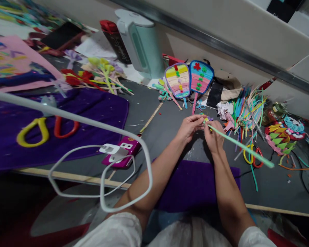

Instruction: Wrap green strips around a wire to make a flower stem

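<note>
Your right hand [215, 137] is pinched shut on a pale green pipe cleaner [240, 146]; your left hand [189, 128] closes its fingertips on the same end, the two hands touching. Stem's long axis runs diagonally: gripped end between your hands, free end pointing toward the table's near right edge, so the stem lies to the right of your right hand, raised off the grey table [157, 127]. Just beyond: loose pipe cleaners [247, 106]. Farther, toward the far edge, two striped fans [189, 79].
</note>
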Action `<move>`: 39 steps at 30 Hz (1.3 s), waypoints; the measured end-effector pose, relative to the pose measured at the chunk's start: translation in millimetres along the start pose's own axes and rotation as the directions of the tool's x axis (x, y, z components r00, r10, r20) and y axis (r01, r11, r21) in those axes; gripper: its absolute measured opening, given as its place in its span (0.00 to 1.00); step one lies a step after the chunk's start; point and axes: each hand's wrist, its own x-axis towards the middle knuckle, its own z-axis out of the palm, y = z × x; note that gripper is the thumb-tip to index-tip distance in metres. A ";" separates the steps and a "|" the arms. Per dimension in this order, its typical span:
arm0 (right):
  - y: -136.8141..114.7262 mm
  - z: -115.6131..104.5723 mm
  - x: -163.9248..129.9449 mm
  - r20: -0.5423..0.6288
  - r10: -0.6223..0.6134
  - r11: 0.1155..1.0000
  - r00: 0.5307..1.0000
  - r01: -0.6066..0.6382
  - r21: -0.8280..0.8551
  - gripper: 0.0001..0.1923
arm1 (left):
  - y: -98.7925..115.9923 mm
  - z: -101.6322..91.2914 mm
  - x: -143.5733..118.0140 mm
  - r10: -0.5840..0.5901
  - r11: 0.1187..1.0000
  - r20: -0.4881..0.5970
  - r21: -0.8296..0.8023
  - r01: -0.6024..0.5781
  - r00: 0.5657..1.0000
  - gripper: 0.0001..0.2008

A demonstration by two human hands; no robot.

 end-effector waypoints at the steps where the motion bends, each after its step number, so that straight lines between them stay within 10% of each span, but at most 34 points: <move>1: 0.8 0.5 -0.4 0.018 -0.022 0.999 1.000 0.022 -0.030 0.11 | 0.3 0.0 -0.2 0.012 1.000 -0.014 0.019 -0.012 1.000 0.16; 11: -2.6 4.2 1.0 -0.036 0.219 0.942 0.975 -0.202 0.269 0.11 | 2.1 0.9 0.6 0.101 0.992 -0.041 0.085 -0.097 0.994 0.14; 17: -3.0 0.7 7.3 0.226 0.482 0.553 0.846 -0.494 0.671 0.12 | 7.2 1.1 -2.5 0.135 0.988 0.026 0.077 -0.137 0.990 0.13; 22: -2.6 -4.0 10.6 0.465 0.478 0.340 0.745 -0.645 0.684 0.12 | 7.8 0.0 -3.1 0.098 0.994 0.085 0.041 -0.102 0.992 0.14; 27: -3.7 -0.9 7.8 0.203 0.429 0.580 0.880 -0.441 0.685 0.11 | 3.8 1.8 -2.0 0.057 0.998 0.079 -0.024 -0.055 0.995 0.15; 32: -1.7 0.1 1.3 -0.064 0.115 0.980 0.991 -0.103 0.169 0.09 | 1.6 1.6 -0.6 0.065 0.998 0.019 0.023 -0.065 0.998 0.17; 35: -0.7 -0.2 -0.5 -0.037 -0.081 0.996 0.996 0.080 -0.028 0.09 | 1.1 0.0 1.3 0.082 0.995 -0.024 0.059 -0.080 0.996 0.17; 39: -1.0 1.0 -0.1 -0.043 -0.054 0.999 0.998 0.054 0.000 0.10 | 2.0 -2.4 2.9 0.111 0.988 -0.025 0.109 -0.107 0.994 0.17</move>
